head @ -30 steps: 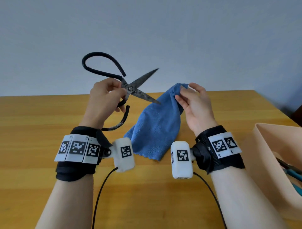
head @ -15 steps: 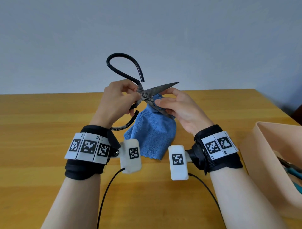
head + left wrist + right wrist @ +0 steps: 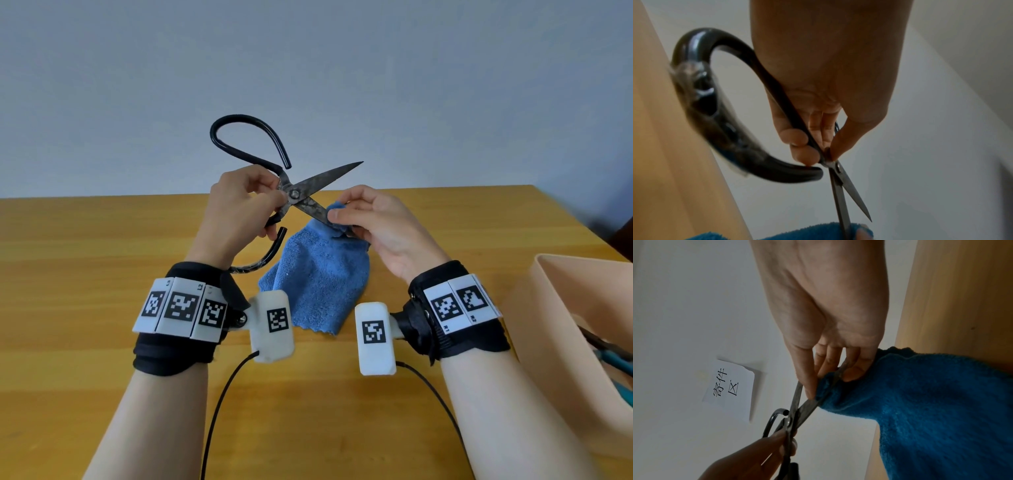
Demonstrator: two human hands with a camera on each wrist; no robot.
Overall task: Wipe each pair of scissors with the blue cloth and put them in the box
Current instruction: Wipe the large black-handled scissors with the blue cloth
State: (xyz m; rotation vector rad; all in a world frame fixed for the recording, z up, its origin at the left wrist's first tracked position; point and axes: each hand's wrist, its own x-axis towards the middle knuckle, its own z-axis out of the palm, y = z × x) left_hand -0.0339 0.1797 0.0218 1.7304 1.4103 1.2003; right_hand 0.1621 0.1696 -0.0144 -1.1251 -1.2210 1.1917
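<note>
The left hand [image 3: 236, 209] grasps the black scissors [image 3: 298, 195] near the pivot with curled fingers [image 3: 797, 138], holding them above the worktop [image 3: 85, 274] with blades apart, one tip pointing to about 2 o'clock. The right hand [image 3: 376, 222] pinches the blue cloth [image 3: 318, 274] around the lower blade; the cloth's other end lies on the worktop. At 4 o'clock stands the beige box [image 3: 555, 325], with other tools inside.
</note>
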